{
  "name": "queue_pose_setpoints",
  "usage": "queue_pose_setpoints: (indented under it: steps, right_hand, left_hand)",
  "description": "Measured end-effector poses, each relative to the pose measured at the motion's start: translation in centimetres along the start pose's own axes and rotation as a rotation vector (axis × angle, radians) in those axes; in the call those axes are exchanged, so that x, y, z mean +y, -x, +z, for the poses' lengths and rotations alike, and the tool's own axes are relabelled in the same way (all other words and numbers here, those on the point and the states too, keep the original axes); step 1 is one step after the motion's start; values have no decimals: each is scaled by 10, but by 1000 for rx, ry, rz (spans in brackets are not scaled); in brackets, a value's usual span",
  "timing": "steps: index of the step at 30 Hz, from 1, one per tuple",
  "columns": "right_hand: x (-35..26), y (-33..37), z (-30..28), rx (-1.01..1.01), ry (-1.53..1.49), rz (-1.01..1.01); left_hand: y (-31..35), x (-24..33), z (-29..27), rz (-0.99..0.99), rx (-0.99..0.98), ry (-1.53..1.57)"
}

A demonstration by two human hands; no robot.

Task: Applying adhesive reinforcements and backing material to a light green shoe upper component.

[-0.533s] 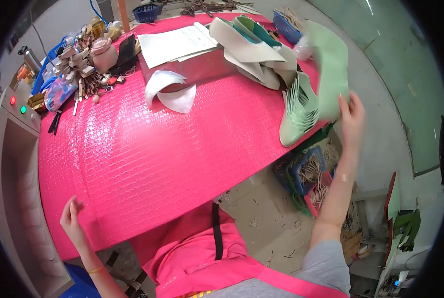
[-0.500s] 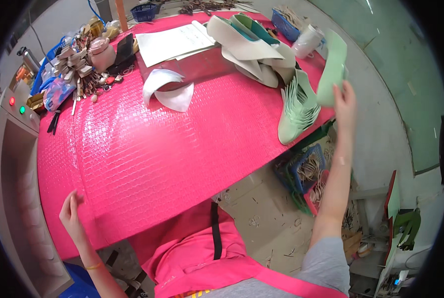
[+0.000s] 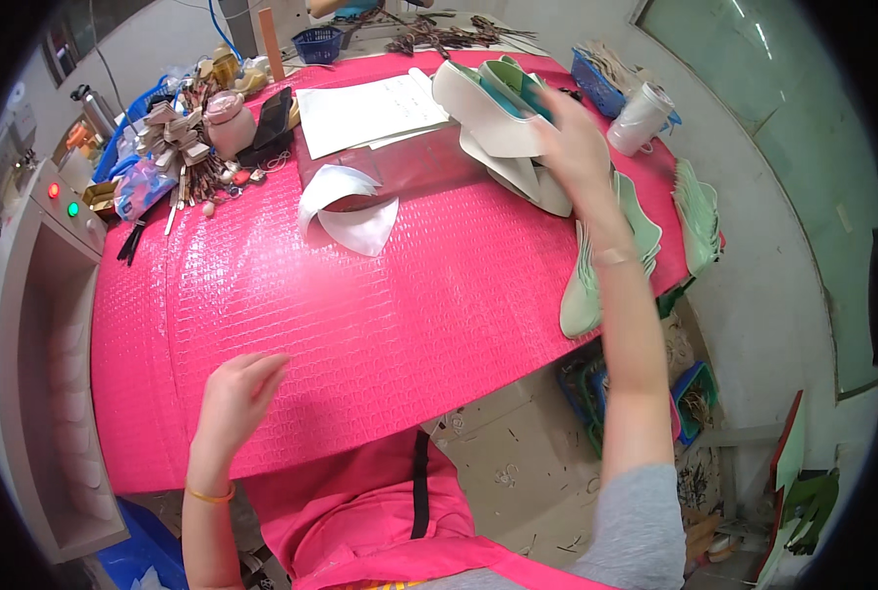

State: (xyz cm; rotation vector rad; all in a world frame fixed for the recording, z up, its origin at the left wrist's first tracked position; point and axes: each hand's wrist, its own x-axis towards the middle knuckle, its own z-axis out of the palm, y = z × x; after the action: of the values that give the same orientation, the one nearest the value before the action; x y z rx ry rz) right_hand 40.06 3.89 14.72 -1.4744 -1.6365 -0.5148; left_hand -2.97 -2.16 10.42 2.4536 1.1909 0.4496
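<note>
My right hand (image 3: 575, 147) reaches over a stack of cream-white curved shoe-upper pieces (image 3: 488, 113) with teal and green pieces (image 3: 508, 84) nested in it. Motion smears its fingers, so whether they grip anything is unclear. Beneath the right forearm lies a fanned stack of pale green upper pieces (image 3: 582, 295). Another pale green stack (image 3: 697, 216) rests at the table's right edge. My left hand (image 3: 240, 403) hovers over the near left part of the pink table (image 3: 360, 324), fingers pressed together with nothing visible in them.
Two white curved pieces (image 3: 360, 224) lie mid-table beside white paper sheets (image 3: 370, 113). A pink jar (image 3: 229, 120) and a bundle of strips (image 3: 178, 143) crowd the left. At the far right stand a blue basket (image 3: 596, 84) and a thread cone (image 3: 642, 118). Bins (image 3: 695, 393) sit below.
My right hand has left the pale green piece at the right edge and swung left to the cream-white stack. My left hand has moved rightward. The view has shifted slightly.
</note>
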Motion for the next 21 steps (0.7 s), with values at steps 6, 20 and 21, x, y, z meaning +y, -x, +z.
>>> queue_pose_setpoints:
  steps: [6,20,21]
  right_hand:
    - [12,-67,126,-290,318,497]
    - [-82,15,14,-528,-466,-84]
    - [-79,6,4,-332,-470,-2]
  left_hand:
    - [-36,57,10,316,-99,46]
    - [-198,64,64,-441,-208,1199]
    - [-202,65,75,-434,-221,1208]
